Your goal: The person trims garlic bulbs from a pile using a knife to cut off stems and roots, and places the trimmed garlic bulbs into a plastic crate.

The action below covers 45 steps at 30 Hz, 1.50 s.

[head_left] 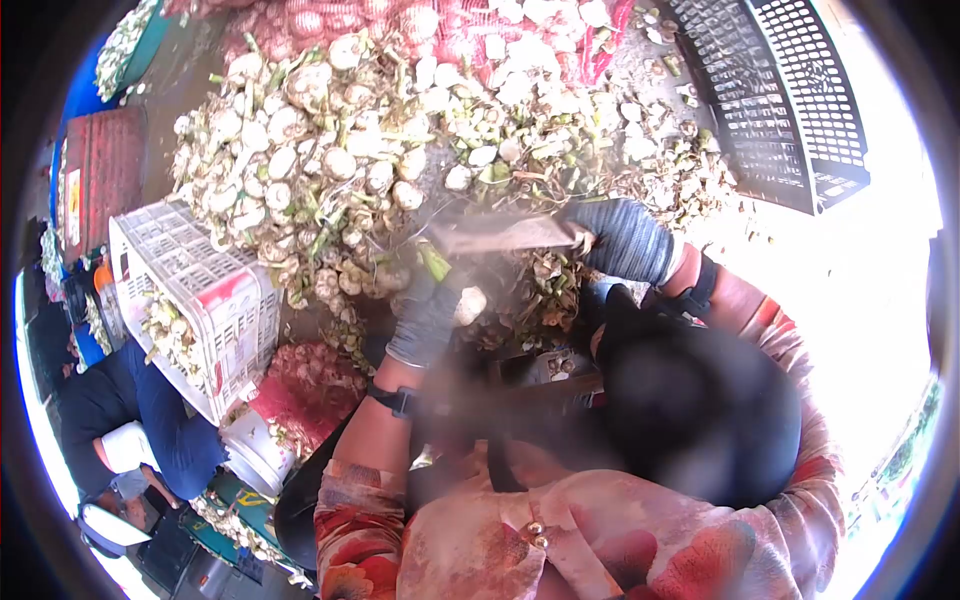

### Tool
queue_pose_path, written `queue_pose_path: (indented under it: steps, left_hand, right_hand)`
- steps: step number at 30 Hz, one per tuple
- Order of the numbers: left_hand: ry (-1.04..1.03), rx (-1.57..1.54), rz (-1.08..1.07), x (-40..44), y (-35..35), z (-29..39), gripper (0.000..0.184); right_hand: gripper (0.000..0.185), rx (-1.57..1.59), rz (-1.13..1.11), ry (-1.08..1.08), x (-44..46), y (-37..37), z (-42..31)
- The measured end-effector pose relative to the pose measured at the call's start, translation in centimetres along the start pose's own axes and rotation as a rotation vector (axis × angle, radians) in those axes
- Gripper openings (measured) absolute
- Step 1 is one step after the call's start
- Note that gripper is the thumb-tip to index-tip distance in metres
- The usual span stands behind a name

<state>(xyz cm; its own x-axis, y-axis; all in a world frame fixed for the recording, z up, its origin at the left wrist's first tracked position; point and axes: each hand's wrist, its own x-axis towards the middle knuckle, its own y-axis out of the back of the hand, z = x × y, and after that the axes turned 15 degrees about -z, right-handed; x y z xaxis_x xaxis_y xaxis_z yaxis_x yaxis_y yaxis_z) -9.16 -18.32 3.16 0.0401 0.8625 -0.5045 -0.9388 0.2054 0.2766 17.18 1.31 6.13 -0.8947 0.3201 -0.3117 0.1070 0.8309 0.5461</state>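
My right hand (625, 240), in a grey knit glove, is wrapped round the handle end of a knife. Its broad blade (510, 234) points left, smeared by motion. My left hand (424, 315), gloved too, is partly blurred below the blade tip, with its fingers closed on a green garlic stalk (433, 261). A pale garlic bulb (470, 306) shows just right of that hand; whether it touches the glove I cannot tell. Beyond both hands spreads a large heap of garlic bulbs (340, 163) with stems and roots.
Trimmed stalks and peelings (640, 150) litter the ground ahead. A black crate (760, 100) stands at the upper right. At left are a white crate (205, 310) holding garlic, a red mesh sack (310, 385) and a white bucket (258, 452). Another person (110, 420) bends at far left.
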Motion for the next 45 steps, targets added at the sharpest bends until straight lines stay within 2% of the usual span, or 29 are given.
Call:
queue_pose_path:
  steps: [3,5,6,7,9,12,13,15,16,17,18,19,20,21,23,24,25,27,28,29,31,32,33,35,36,39,41,43,45]
  left_hand:
    - [-0.293,-0.162,-0.081,3.6,-0.9,1.6,0.037]
    - [-0.561,0.968,-0.018,4.1,0.1,5.1,0.030]
    - [-0.285,0.447,-0.237,4.4,0.2,6.6,0.027]
    - [0.005,-0.080,-0.253,4.6,0.3,8.4,0.025]
    - [0.011,-0.267,-0.182,5.1,0.0,9.2,0.023]
    - [0.048,-0.016,-0.221,6.5,-0.6,11.0,0.026]
    - [0.056,-0.022,-0.244,6.6,-1.3,11.8,0.026]
    - [-0.138,0.129,-0.252,7.9,-2.0,13.8,0.033]
    - [-0.146,0.006,-0.348,8.7,-2.0,13.6,0.058]
    - [-0.147,0.008,-0.350,8.2,-1.8,13.3,0.058]
    - [-0.165,-0.255,-0.349,7.5,-1.4,13.2,0.072]
    - [-0.184,-0.517,-0.341,7.1,-1.0,13.9,0.088]
    - [-0.165,-0.506,-0.335,7.2,-0.7,14.4,0.103]
    - [-0.160,-0.502,-0.340,7.4,-1.2,14.5,0.103]
    - [-0.405,-0.645,-0.235,7.7,-2.9,14.9,0.084]
    - [-0.390,-0.546,-0.120,8.3,-3.7,13.0,0.082]
    - [-0.397,-0.540,-0.126,8.6,-3.8,13.5,0.082]
    - [-0.325,-0.649,-0.099,9.0,-4.1,14.4,0.074]
    - [-0.356,-0.723,-0.090,9.0,-4.3,14.9,0.068]
    - [-0.359,-0.721,-0.090,9.3,-4.0,14.2,0.068]
    - [-0.206,-0.649,-0.154,10.0,-3.2,12.0,0.066]
    - [-0.203,-0.646,-0.150,9.9,-3.0,12.4,0.066]
    - [-0.213,-0.442,-0.124,9.8,-2.9,12.8,0.065]
    - [-0.223,-0.239,-0.106,9.7,-2.6,12.3,0.064]
    - [-0.291,-0.071,-0.118,9.8,-2.3,10.5,0.061]
    - [-0.407,-0.106,-0.068,10.9,-3.7,5.0,0.057]
    - [-0.263,-0.773,-0.211,11.0,-4.0,5.7,0.054]
    - [-0.275,-0.778,-0.247,9.4,-3.0,3.5,0.047]
    - [-0.166,0.232,-0.259,9.7,-1.0,-5.3,0.052]
  right_hand:
    - [0.026,0.020,0.017,0.176,0.3,1.4,-2.3]
    - [0.021,-0.111,0.018,0.141,0.4,1.8,-2.5]
    - [0.022,-0.138,-0.105,0.010,0.6,1.6,-1.0]
    - [0.024,-0.154,-0.228,-0.124,0.8,1.4,0.8]
    - [0.033,-0.084,-0.272,-0.369,-0.2,1.6,4.1]
    - [0.053,0.112,-0.083,-0.363,-0.7,1.1,4.6]
    - [0.058,0.307,-0.086,-0.296,-0.1,2.9,1.5]
    - [0.057,0.335,0.137,0.016,1.5,2.6,-0.2]
    - [0.056,0.423,0.075,0.018,2.0,2.5,-0.1]
    - [0.055,0.509,0.012,0.027,2.4,2.7,0.2]
    - [0.055,0.508,0.016,0.030,2.3,3.0,0.5]
    - [0.050,0.612,-0.008,-0.099,2.0,3.3,1.0]
    - [0.046,0.716,-0.034,-0.230,1.6,3.5,1.6]
    - [0.046,0.723,-0.030,-0.231,1.2,2.7,2.7]
    - [0.040,1.197,-0.066,-0.242,1.0,1.3,3.6]
    - [0.038,1.402,-0.052,-0.325,0.8,1.4,2.9]
    - [0.038,1.401,-0.041,-0.319,0.7,1.8,2.3]
    - [0.040,1.268,-0.150,-0.389,0.4,2.4,1.5]
    - [0.041,0.942,-0.152,-0.439,-0.2,4.3,-0.3]
    - [0.041,0.941,-0.151,-0.437,-0.2,3.7,0.5]
    - [0.040,0.351,0.211,-0.058,-0.4,1.7,2.8]
    - [0.033,0.289,0.149,-0.314,-1.2,2.5,1.9]
    - [0.033,0.292,0.147,-0.311,-2.0,3.3,0.9]
    - [0.031,-0.068,0.138,-0.086,-3.6,4.5,-0.8]
    - [0.042,-0.066,0.133,-0.024,-3.8,4.2,-0.9]
    - [0.055,-0.231,0.107,0.051,-4.3,4.4,-1.7]
    - [0.058,-0.252,0.100,0.064,-4.3,4.7,-2.3]
    - [0.035,-0.251,0.042,0.000,-4.3,4.9,-2.9]
    - [0.034,-0.265,0.060,-0.007,-3.9,4.1,-1.6]
